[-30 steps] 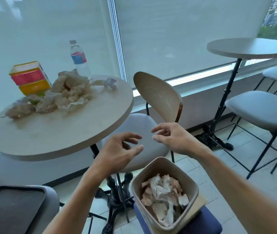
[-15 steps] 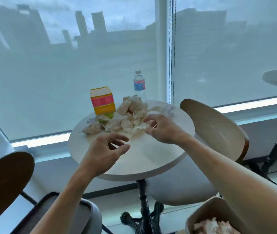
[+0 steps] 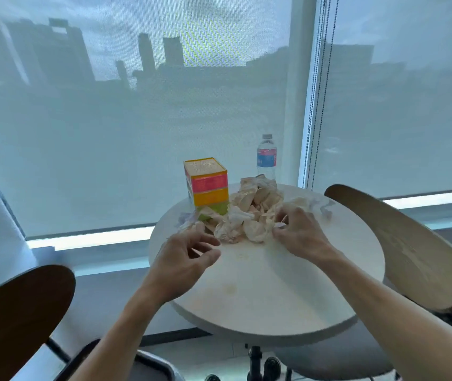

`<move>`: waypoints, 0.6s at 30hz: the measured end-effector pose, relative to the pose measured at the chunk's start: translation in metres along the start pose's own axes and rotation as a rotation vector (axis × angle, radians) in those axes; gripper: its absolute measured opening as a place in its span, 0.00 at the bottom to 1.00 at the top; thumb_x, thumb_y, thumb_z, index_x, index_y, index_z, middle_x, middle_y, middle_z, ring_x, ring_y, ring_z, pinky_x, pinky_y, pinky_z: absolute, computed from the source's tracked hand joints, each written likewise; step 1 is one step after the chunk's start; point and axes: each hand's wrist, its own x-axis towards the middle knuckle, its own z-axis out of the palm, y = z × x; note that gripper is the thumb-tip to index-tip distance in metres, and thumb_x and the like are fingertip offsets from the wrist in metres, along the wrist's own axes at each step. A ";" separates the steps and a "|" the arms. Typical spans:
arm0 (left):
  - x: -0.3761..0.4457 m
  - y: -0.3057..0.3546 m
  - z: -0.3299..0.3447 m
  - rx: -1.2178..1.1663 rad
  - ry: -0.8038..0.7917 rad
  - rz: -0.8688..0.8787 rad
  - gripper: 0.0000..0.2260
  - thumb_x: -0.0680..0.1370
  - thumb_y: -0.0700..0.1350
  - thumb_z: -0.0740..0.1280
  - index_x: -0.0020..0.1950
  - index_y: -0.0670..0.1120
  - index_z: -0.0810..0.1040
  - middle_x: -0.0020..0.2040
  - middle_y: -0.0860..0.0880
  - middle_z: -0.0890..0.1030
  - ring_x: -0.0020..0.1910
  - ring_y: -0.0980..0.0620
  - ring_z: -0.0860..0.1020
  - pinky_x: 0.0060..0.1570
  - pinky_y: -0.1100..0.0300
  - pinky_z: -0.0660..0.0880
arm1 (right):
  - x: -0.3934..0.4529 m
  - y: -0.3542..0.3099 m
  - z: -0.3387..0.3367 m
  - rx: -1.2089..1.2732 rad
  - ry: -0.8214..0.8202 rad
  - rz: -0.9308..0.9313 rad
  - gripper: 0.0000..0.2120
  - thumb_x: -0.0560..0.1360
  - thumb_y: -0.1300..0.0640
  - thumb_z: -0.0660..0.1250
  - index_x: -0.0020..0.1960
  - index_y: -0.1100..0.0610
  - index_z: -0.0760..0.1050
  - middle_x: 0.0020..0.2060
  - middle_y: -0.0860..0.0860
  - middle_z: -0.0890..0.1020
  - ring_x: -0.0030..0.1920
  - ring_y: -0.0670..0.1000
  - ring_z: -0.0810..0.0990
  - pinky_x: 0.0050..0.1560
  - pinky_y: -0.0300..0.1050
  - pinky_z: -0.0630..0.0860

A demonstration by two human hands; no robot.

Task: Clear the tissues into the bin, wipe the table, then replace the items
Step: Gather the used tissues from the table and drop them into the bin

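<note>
Reaching over a round pale table (image 3: 288,284): right hand (image 3: 300,233) at the near edge of the heap of crumpled tissues (image 3: 249,215), fingers curled onto the paper though an actual pinch hard to make out; left hand (image 3: 185,258) just beside the heap, fingers spread and loosely curled, holding nothing. Behind the tissues, partly masked at its base, a striped box (image 3: 207,184), and farther back a water bottle (image 3: 266,158). Bin out of frame; table pedestal cut off below; two chair backs (image 3: 406,248) flanking; mesh window blind (image 3: 136,119) veiling a blurred skyline.
</note>
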 end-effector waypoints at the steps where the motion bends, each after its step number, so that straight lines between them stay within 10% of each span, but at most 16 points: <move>1: 0.005 -0.001 0.001 -0.019 -0.006 0.009 0.06 0.74 0.48 0.72 0.51 0.54 0.83 0.43 0.56 0.83 0.40 0.61 0.80 0.44 0.60 0.80 | -0.001 -0.007 -0.002 0.048 0.009 -0.014 0.07 0.69 0.62 0.68 0.37 0.51 0.75 0.35 0.49 0.80 0.39 0.53 0.79 0.38 0.43 0.73; 11: 0.036 -0.006 0.010 -0.507 0.064 0.073 0.06 0.76 0.38 0.69 0.51 0.45 0.83 0.43 0.49 0.86 0.42 0.49 0.85 0.41 0.59 0.81 | -0.001 -0.070 0.017 0.627 -0.417 0.033 0.08 0.79 0.55 0.67 0.45 0.55 0.83 0.42 0.56 0.84 0.42 0.51 0.79 0.42 0.43 0.74; 18: 0.041 -0.025 -0.005 -0.555 0.146 -0.008 0.07 0.76 0.34 0.69 0.44 0.44 0.85 0.40 0.46 0.86 0.38 0.49 0.84 0.40 0.61 0.81 | 0.030 -0.067 0.042 -0.175 -0.012 -0.140 0.16 0.77 0.53 0.67 0.64 0.52 0.78 0.60 0.52 0.80 0.59 0.52 0.77 0.59 0.43 0.71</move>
